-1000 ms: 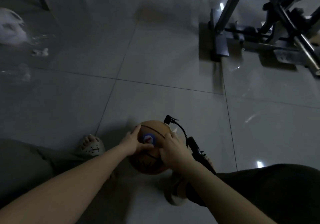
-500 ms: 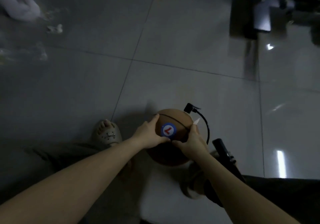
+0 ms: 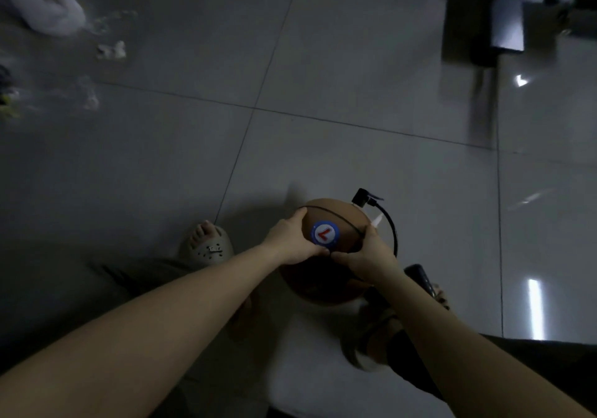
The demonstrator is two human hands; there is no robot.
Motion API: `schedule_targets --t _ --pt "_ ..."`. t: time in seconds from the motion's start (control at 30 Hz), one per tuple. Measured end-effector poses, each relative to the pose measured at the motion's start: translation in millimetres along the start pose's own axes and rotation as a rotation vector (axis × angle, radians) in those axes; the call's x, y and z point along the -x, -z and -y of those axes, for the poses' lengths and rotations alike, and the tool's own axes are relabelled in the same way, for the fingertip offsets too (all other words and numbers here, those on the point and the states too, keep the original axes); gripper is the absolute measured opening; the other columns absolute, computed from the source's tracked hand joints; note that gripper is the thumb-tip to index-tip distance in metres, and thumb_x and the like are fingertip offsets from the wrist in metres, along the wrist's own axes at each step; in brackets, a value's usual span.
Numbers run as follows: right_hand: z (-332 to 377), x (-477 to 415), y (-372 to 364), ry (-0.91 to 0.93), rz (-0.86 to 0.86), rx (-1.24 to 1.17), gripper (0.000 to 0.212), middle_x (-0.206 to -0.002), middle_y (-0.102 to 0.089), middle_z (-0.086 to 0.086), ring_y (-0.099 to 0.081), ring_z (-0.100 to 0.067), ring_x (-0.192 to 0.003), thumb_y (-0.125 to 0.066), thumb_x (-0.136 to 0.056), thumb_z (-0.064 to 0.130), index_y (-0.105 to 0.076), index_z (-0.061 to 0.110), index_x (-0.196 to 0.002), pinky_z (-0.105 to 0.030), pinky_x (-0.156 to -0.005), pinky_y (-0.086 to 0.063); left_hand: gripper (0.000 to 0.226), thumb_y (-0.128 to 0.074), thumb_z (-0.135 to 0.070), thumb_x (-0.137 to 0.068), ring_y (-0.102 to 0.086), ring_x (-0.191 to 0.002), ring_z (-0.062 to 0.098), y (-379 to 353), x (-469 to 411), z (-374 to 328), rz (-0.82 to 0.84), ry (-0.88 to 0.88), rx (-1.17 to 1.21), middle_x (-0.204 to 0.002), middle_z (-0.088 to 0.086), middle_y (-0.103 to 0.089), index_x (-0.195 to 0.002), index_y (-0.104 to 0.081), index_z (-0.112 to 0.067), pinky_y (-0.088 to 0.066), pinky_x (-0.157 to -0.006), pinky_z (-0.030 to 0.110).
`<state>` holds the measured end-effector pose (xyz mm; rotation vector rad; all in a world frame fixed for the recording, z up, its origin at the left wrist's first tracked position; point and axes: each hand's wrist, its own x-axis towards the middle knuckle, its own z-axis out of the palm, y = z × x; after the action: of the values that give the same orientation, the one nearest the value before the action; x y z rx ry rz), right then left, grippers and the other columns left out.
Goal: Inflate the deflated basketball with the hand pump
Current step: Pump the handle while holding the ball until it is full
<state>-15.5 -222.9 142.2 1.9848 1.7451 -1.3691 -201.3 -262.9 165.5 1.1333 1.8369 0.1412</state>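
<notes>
Right hand (image 3: 368, 252) shifts from basketball (image 3: 339, 220) top to 4 o'clock, left hand (image 3: 292, 240) at 9; both clasp it, probably testing firmness.

Glossy grey tiled floor (image 3: 355, 159) under white shoe (image 3: 45, 4), pale scraps (image 3: 111, 50), dark metal base (image 3: 504, 26).

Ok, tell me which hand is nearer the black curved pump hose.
Right. The right hand grips the right side of the brown basketball, just beside the black curved pump hose; the left hand grips its left side, across the ball from the hose.
</notes>
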Motion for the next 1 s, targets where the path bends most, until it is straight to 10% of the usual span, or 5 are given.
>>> schedule_targets --t 0.3,0.5,0.63,0.8,1.0 --pt "8 7 -17 -0.046 -0.057 -0.038 0.110 -0.143 -0.043 -0.015 -0.053 -0.035 -0.122 -0.078 -0.075 0.048 -0.006 0.028 -0.155 -0.050 -0.097 -0.051 0.098 -0.084 -0.045 -0.074 -0.058 -0.119 0.023 0 -6 7 0.011 0.030 0.040 -0.132 -0.001 -0.058 -0.154 -0.028 -0.030 -0.047 -0.100 0.039" --pt "27 79 20 0.308 -0.140 0.015 0.046 -0.128 -0.061 -0.005 -0.059 -0.024 -0.117 -0.068 -0.089 0.028 -0.056 0.019 -0.132 -0.035 -0.098 -0.048 0.098 -0.069 -0.079 -0.063 -0.059 -0.117 0.031 4 17 -15 -0.114 -0.068 -0.205 -0.134 0.007 -0.057 -0.146 -0.039 -0.037 -0.050 -0.099 0.045" --pt "-2 152 66 0.363 -0.415 0.198 0.018 -0.081 -0.059 0.002 -0.059 -0.023 -0.073 -0.054 -0.095 0.034 -0.059 0.017 -0.092 -0.031 -0.058 -0.041 0.080 -0.064 -0.044 -0.094 -0.036 -0.143 0.032 -13 47 -59 -0.270 -0.482 -0.596 -0.159 0.011 -0.030 -0.158 -0.022 -0.023 -0.035 -0.115 0.043" --pt "-57 187 74 0.132 -0.396 0.381 0.021 -0.108 -0.054 -0.004 -0.055 -0.025 -0.100 -0.056 -0.094 0.032 -0.042 0.020 -0.103 -0.034 -0.076 -0.042 0.054 -0.054 -0.021 -0.091 -0.046 -0.134 0.034 -67 97 -101 -0.320 -1.120 -0.954 -0.144 0.014 -0.052 -0.144 -0.048 -0.010 -0.033 -0.115 0.049" --pt "-71 197 58 0.074 -0.256 0.268 0.014 -0.111 -0.059 -0.002 -0.058 -0.025 -0.101 -0.053 -0.094 0.020 -0.047 0.020 -0.108 -0.042 -0.092 -0.050 0.029 -0.045 -0.015 -0.097 -0.052 -0.119 0.034 -86 110 -130 -0.168 -0.924 -1.263 -0.125 0.013 -0.063 -0.123 -0.057 -0.011 -0.034 -0.113 0.051"
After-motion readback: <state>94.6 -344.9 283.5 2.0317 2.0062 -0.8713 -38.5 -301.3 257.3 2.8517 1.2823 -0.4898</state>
